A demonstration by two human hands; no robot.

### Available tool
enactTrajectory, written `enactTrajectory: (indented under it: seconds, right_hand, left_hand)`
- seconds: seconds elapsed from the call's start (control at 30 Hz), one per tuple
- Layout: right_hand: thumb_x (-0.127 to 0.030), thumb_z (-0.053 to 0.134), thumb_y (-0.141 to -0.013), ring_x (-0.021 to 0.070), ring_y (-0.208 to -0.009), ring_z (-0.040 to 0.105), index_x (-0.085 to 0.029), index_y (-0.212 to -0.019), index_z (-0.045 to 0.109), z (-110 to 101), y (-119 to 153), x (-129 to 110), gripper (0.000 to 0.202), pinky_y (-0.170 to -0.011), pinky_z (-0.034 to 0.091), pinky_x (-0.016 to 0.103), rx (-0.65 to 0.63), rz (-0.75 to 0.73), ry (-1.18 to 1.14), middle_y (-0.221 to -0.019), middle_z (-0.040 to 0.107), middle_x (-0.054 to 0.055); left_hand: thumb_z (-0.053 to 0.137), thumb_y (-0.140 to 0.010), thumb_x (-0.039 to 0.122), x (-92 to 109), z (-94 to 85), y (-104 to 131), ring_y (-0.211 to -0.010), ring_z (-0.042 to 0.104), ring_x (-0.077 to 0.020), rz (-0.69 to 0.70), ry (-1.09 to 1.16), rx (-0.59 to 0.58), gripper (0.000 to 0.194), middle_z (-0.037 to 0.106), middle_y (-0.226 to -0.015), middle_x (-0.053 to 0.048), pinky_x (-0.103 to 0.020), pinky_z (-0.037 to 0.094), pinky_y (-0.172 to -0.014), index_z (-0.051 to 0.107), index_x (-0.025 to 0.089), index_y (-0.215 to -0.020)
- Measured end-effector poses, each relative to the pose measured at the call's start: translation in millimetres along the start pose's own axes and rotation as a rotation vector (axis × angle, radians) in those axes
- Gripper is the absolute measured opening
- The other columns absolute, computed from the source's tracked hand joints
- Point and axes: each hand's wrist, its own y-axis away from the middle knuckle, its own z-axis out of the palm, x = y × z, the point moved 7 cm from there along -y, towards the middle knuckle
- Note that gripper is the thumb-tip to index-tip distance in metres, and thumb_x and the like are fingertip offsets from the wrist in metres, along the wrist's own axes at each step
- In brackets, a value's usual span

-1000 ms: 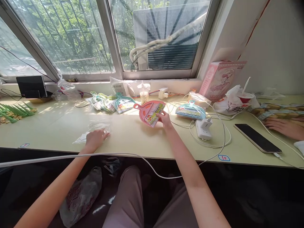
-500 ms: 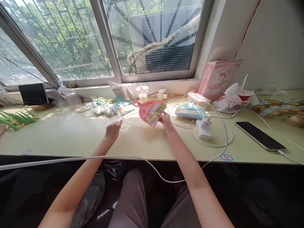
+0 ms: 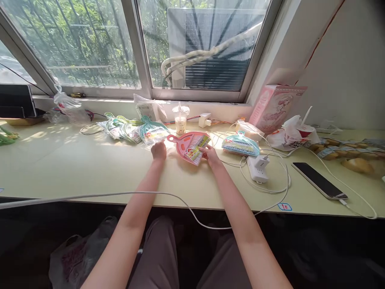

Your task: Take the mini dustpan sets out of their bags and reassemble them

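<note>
A pink toy dustpan (image 3: pixel 184 145) with a small brush and a yellow-green label on it is tilted just above the table. My right hand (image 3: pixel 210 155) grips its right edge, thumb on the label side. Close to the dustpan's ring handle, my left hand (image 3: pixel 159 151) is closed with its knuckles up, pinching a clear plastic bag (image 3: pixel 172 152) that shows only faintly around the fingers. Behind my left hand lie a teal dustpan set (image 3: pixel 154 131) and several green sets (image 3: pixel 122 127) in clear wrapping. Another teal set (image 3: pixel 240 143) rests to the right of my right hand.
A drink cup (image 3: pixel 180 122) stands behind the pink dustpan. On the right are a white power strip (image 3: pixel 257 169), a phone (image 3: pixel 319 180) on a cable, a pink box (image 3: pixel 278 108) and wrapped bread (image 3: pixel 345 149). A white cable (image 3: pixel 168 193) hangs across the table's front edge.
My left hand has moved right with the clear bag, up to the pink dustpan's handle. My right hand keeps its hold on the dustpan. The view has shifted slightly.
</note>
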Motion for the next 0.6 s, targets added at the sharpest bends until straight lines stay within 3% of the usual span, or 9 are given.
enactTrajectory:
  seconds: [0.2, 0.43, 0.6]
  right_hand:
    - [-0.012, 0.072, -0.071, 0.0161, -0.063, 0.070, -0.016, -0.095, 0.069, 7, 3, 10, 0.024, -0.058, 0.057, 0.026, -0.060, 0.048, 0.108, -0.081, 0.075, 0.004]
    - [-0.010, 0.073, -0.070, 0.0182, -0.073, 0.073, -0.016, -0.097, 0.069, 11, 3, 8, 0.028, -0.069, 0.061, 0.029, -0.056, 0.032, 0.002, -0.090, 0.077, 0.006]
    - [-0.012, 0.074, -0.071, 0.0187, -0.076, 0.073, -0.016, -0.096, 0.068, 16, 6, 4, 0.026, -0.071, 0.062, 0.030, -0.059, -0.013, -0.010, -0.089, 0.076, 0.006]
  left_hand:
    - [0.032, -0.097, 0.016, -3, -13.2, -1, -0.105, 0.066, -0.0284, -0.028, 0.106, 0.095, 0.047, 0.070, -0.117, -0.017, -0.038, 0.048, -0.089, 0.060, 0.015, -0.135]
    - [0.037, -0.095, 0.011, 34, -25.7, 15, -0.123, 0.055, -0.0311, 0.298, 0.109, 0.127, 0.043, 0.062, -0.134, -0.013, -0.045, 0.048, -0.097, 0.066, 0.020, -0.126]
    - [0.036, -0.096, 0.011, 43, -29.3, 19, -0.123, 0.054, -0.0300, 0.366, 0.122, 0.137, 0.042, 0.063, -0.132, -0.013, -0.042, 0.050, -0.094, 0.065, 0.018, -0.125]
